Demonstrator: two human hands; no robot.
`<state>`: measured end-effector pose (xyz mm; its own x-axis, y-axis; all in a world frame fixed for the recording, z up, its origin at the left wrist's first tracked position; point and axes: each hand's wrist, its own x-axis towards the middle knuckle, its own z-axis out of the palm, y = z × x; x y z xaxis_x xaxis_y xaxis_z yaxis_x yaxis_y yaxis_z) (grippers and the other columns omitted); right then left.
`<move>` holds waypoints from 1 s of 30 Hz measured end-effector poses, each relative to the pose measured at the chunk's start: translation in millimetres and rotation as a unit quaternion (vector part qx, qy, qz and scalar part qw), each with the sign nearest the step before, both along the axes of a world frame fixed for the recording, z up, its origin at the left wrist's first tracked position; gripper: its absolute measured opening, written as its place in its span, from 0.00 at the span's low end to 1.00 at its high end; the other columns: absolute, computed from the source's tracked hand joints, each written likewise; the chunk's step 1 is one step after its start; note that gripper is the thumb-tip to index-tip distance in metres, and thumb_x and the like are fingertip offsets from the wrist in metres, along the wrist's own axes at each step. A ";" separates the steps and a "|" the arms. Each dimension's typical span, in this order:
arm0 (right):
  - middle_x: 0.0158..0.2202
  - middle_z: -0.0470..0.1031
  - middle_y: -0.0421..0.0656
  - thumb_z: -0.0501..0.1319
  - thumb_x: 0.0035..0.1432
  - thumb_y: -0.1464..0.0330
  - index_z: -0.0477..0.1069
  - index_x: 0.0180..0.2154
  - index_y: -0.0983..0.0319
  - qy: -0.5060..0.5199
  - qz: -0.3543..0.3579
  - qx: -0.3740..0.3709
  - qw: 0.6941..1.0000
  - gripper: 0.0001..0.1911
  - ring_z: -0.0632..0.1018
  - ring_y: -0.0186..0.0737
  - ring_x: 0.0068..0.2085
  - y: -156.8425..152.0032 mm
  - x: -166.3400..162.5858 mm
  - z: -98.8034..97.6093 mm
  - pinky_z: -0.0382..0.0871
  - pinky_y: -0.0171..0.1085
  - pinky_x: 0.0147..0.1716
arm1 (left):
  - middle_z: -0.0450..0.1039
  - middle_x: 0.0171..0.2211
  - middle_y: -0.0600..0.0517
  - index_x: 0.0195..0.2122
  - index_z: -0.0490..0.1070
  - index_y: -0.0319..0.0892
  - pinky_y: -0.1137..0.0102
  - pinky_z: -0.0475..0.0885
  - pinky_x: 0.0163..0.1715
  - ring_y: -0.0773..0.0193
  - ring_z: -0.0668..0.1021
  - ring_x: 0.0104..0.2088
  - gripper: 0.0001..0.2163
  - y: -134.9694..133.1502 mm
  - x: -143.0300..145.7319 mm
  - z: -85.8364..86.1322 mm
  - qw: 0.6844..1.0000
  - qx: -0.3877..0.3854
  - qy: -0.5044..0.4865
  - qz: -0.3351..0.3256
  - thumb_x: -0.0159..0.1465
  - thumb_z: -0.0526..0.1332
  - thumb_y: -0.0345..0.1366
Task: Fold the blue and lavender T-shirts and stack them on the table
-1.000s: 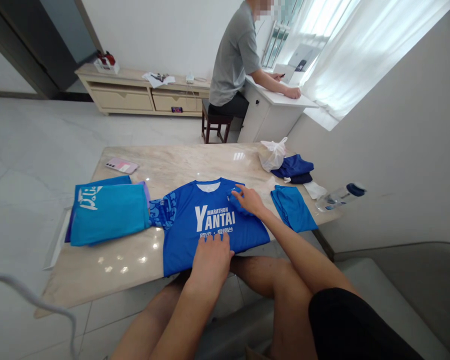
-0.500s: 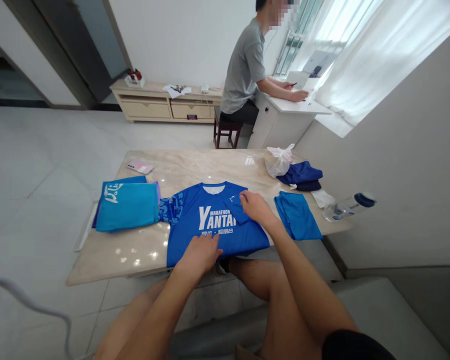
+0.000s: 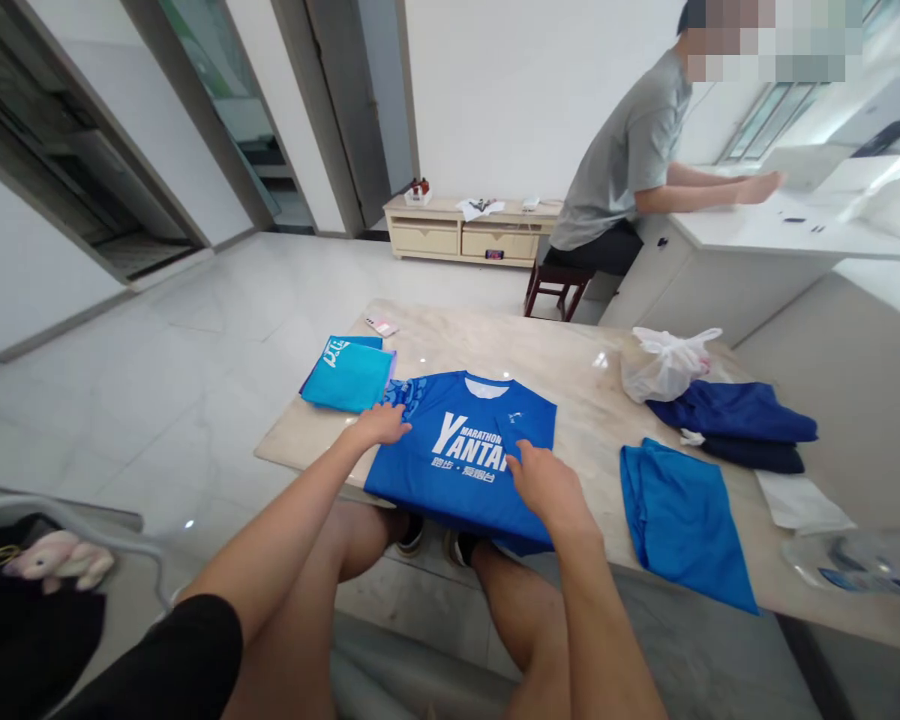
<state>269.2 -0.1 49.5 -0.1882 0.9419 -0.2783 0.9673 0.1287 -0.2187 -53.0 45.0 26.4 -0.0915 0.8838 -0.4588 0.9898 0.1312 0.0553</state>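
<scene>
A blue marathon shirt (image 3: 465, 450) with white lettering lies face up on the marble table (image 3: 570, 370), its right sleeve folded in and its hem hanging over the near edge. My left hand (image 3: 381, 424) rests at the shirt's left sleeve, fingers curled on the cloth. My right hand (image 3: 546, 484) lies flat on the shirt's right side, fingers spread over the lettering.
A folded light-blue cloth (image 3: 349, 372) and a pink phone (image 3: 382, 326) lie to the left. To the right are a folded blue garment (image 3: 679, 520), dark-blue clothes (image 3: 735, 420), a white plastic bag (image 3: 664, 362) and a clear bottle (image 3: 859, 560). Another person (image 3: 630, 170) sits at a white desk behind.
My head has turned left. My left hand moved from the shirt's lower middle to its left sleeve. My right hand slid down from the folded right sleeve onto the lettering.
</scene>
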 end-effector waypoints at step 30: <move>0.59 0.81 0.60 0.53 0.80 0.63 0.75 0.61 0.66 0.011 0.030 -0.089 0.996 0.20 0.84 0.54 0.58 -5.5 23.3 -16.5 0.76 0.43 0.53 | 0.61 0.76 0.34 0.75 0.65 0.43 0.47 0.70 0.65 0.37 0.69 0.71 0.26 -10.0 101.0 -28.1 0.970 0.152 0.044 -0.186 0.77 0.55 0.38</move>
